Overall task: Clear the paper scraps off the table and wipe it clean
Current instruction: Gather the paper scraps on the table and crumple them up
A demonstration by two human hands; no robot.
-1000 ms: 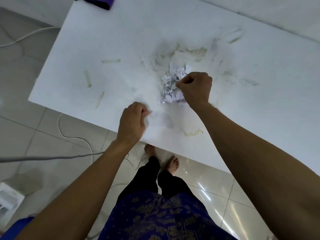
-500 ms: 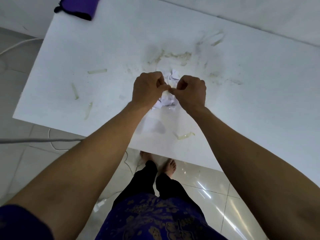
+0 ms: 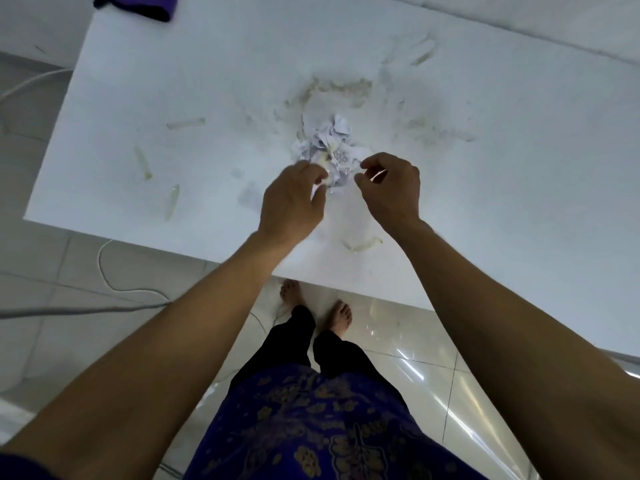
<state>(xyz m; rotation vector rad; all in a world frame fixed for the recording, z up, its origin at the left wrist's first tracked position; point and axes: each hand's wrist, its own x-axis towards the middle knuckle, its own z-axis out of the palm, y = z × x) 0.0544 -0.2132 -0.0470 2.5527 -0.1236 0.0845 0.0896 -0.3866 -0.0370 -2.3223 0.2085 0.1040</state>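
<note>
Scraps gathered into crumpled paper pile (image 3: 327,147) mid-frame on worktop (image 3: 519,209); left hand (image 3: 294,199) and right hand (image 3: 389,183) pinch small bits beside it. Yellowish smears (image 3: 343,86) unwiped; purple cloth (image 3: 138,3) unused, upper left.

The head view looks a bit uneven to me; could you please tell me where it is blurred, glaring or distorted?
Head view: the left hand is smeared by motion blur at its fingers, the right hand sharper; the paper pile is crisp enough to show print. Head view: bright glare streaks on the floor tiles. Head view: wide-angle stretch swells the forearms and bends the table edges.
</note>
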